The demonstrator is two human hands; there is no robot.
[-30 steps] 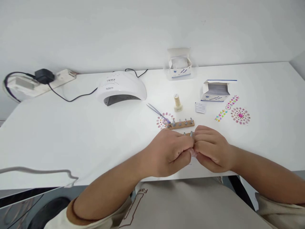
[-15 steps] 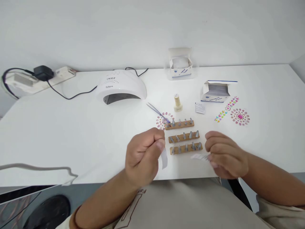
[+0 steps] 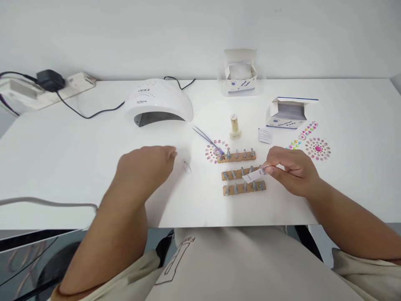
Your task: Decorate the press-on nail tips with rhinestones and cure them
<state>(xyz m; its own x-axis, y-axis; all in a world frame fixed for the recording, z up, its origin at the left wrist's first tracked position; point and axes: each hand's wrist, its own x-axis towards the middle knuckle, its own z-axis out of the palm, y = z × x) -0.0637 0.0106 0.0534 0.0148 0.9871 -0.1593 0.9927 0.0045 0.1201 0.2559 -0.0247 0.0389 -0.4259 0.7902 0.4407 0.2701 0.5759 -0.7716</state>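
Note:
My right hand (image 3: 290, 170) pinches a torn alcohol pad wrapper (image 3: 253, 174), a white strip with printing, between thumb and fingers. The wrapper hangs over the right part of the nail tip stands. My left hand (image 3: 145, 171) is to the left, back up, its visible fingers bent together; nothing shows in them. Just off its fingertips, a small whitish torn strip (image 3: 187, 167) is apart from the hand, slightly blurred. Several grey nail tips stand on three brown strips: the back stand (image 3: 241, 157), the middle stand (image 3: 238, 173) and the front stand (image 3: 240, 189).
Behind the stands are tweezers (image 3: 203, 136), a small bottle (image 3: 235, 128) and a sealed pad packet (image 3: 265, 136). Open pad boxes (image 3: 286, 121) stand further back. A white nail lamp (image 3: 159, 102) is at back left, gem stickers (image 3: 318, 149) at right.
My left hand has moved left and away from the strip it held, which is now apart from it. My right hand has moved up with the wrapper, now over the stands.

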